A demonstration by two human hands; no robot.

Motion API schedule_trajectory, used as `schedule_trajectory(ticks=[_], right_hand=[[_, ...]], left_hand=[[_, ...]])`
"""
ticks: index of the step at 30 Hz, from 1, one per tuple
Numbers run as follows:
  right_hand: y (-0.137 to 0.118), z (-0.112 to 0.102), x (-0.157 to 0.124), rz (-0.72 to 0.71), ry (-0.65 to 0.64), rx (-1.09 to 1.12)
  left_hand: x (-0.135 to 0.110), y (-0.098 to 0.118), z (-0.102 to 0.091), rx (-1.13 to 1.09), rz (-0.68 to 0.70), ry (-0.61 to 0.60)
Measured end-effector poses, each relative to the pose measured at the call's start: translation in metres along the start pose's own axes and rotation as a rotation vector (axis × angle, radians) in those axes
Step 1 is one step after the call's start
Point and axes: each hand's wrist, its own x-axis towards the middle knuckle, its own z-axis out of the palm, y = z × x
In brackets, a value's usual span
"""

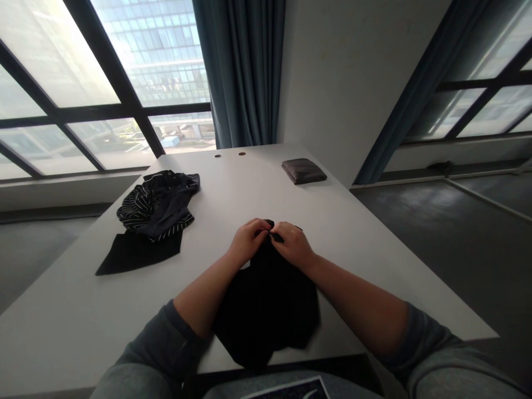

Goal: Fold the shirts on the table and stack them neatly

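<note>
A black garment (268, 299) lies bunched on the white table in front of me, its lower part spreading toward the near edge. What kind of garment it is, I cannot make out. At its far end, my left hand (250, 238) pinches the cloth between thumb and fingers. Close beside it, my right hand (293, 241) also has fingers closed on the same end of the black cloth. The two hands nearly touch, and the bit of fabric between the fingertips is mostly hidden.
To the left on the white table (236, 194) sits a rumpled pile of dark striped clothes (160, 205), with black cloth (141, 252) sticking out beneath. A folded grey-brown cloth (304, 170) rests near the far right edge. Beyond stand windows and a blue curtain (245, 72).
</note>
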Motion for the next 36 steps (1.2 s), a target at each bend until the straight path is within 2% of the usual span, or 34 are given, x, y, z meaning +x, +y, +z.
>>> schedule_trajectory(ticks=[3,7,10,13,18,25,29,33,36], right_hand=[[0.002,-0.004,0.0,-0.015,-0.025,0.015],[0.005,-0.013,0.003,-0.026,-0.03,0.06],[0.006,-0.022,0.008,-0.037,0.018,0.071],[0.005,-0.03,0.011,-0.028,0.061,0.059],[0.001,-0.032,0.01,0.03,-0.046,0.145],[-0.008,-0.031,0.009,0.078,-0.044,0.157],[-0.008,-0.035,0.011,0.069,-0.02,0.117],[0.004,-0.035,0.013,0.014,-0.141,0.004],[0.017,-0.032,0.013,0.036,-0.215,-0.018]], left_hand=[[-0.001,0.003,-0.003,0.039,0.018,-0.059],[-0.001,0.003,-0.006,-0.06,0.028,-0.133],[0.0,0.004,-0.003,-0.078,0.089,-0.098],[-0.002,0.006,0.001,0.082,0.088,-0.038],[-0.004,0.007,0.004,0.261,0.132,-0.106],[-0.005,0.002,0.005,0.469,0.108,-0.186],[-0.007,0.003,0.006,0.468,0.094,-0.138],[-0.007,0.002,0.006,0.389,0.067,-0.061],[-0.005,0.002,0.006,0.39,0.053,-0.058]])
